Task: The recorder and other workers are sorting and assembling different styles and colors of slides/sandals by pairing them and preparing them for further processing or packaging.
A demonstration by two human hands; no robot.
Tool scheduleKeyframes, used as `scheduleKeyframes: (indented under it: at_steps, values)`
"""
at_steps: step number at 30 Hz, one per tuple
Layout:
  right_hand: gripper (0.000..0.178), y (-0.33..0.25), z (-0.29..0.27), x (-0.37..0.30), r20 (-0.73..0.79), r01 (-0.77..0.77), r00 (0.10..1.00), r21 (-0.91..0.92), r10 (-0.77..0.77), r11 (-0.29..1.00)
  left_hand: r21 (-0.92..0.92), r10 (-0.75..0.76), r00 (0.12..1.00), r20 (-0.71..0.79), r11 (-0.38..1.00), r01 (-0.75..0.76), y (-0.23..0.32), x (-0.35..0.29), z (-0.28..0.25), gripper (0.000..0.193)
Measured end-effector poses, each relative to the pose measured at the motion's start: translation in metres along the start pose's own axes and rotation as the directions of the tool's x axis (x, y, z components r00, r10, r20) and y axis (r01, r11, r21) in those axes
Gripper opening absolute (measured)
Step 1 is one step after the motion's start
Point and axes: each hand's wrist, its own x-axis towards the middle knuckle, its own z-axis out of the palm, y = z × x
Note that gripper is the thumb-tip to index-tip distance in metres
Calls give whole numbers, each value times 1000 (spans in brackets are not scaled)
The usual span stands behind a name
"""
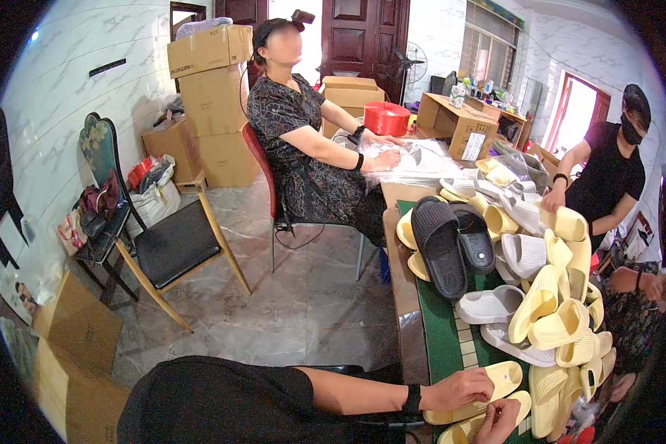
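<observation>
At the lower right, my left hand (457, 389) is closed, its fingers curled together over a pale yellow slide slipper (506, 376) on the table. Just below it is my right hand (498, 422), also closed, its lower part cut off by the picture edge. A second yellow slipper (459, 432) lies under and beside the hands. Whatever the fingertips pinch, if anything, is too small or hidden to make out. Beside my hands spreads a heap of yellow slippers (561, 325), grey slippers (491, 304) and a black slipper (439, 248).
The table's green mat (440, 333) shows along its left side. A seated person (303, 140) handles clear plastic bags (422, 159) at the far end. Another person (607, 163) in black reaches into the heap from the right. An empty chair (174, 248) and stacked cartons (214, 111) stand left.
</observation>
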Motion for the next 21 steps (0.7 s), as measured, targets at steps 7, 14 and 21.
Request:
scheduleKeyframes:
  at_steps: [7,14,21]
  values:
    - [8,-6,-2,3,3,-22,1000,0,22,1000,-5,36,999,4,999,-36,-3,1,4,13]
    - [8,-1,-2,0,6,-27,1000,-22,27,999,10,40,999,20,999,-40,-4,2,7,13]
    - [8,-4,-3,2,13,-35,999,-9,35,999,-21,37,999,-12,999,-37,-6,2,6,10]
